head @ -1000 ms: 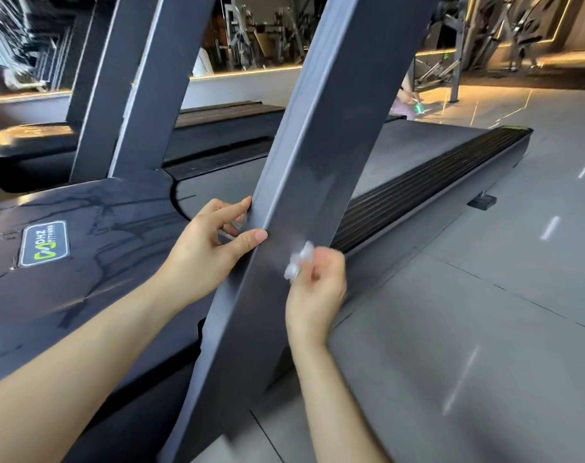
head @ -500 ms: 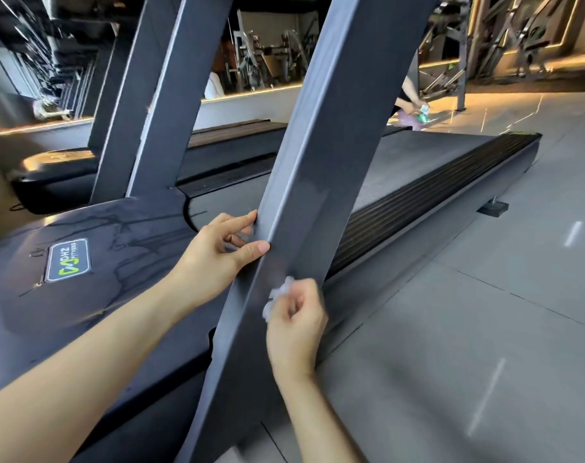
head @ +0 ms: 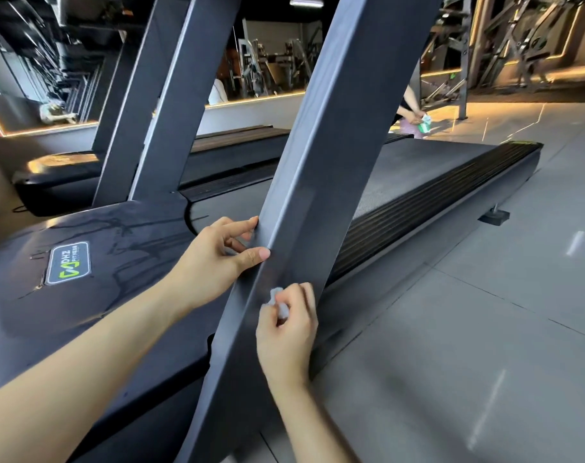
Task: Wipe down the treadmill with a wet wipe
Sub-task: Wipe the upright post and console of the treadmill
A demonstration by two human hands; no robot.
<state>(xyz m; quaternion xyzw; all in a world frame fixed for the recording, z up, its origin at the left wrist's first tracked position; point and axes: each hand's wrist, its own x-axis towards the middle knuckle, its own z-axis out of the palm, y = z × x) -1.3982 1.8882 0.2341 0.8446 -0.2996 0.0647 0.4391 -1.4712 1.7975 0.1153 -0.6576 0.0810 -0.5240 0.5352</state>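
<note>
A dark grey treadmill fills the view, with its slanted right upright post [head: 321,162] running from bottom centre to the top. My left hand [head: 217,262] grips the post's left edge, thumb on the front face and fingers behind it. Just below, my right hand [head: 286,329] pinches a small crumpled white wet wipe [head: 277,300] against the post's front face. The treadmill's motor cover [head: 100,262] with a green logo badge lies to the left; the belt deck [head: 418,175] stretches away behind the post.
A second treadmill [head: 217,152] stands parallel on the left. Grey tiled floor [head: 468,329] lies to the right. Another person [head: 411,111] holding a green bottle is at the far end of the deck. Gym machines line the back wall.
My right hand with the wipe has slid down the post's front face. My left hand keeps its grip on the post's edge. The camera has shifted slightly.
</note>
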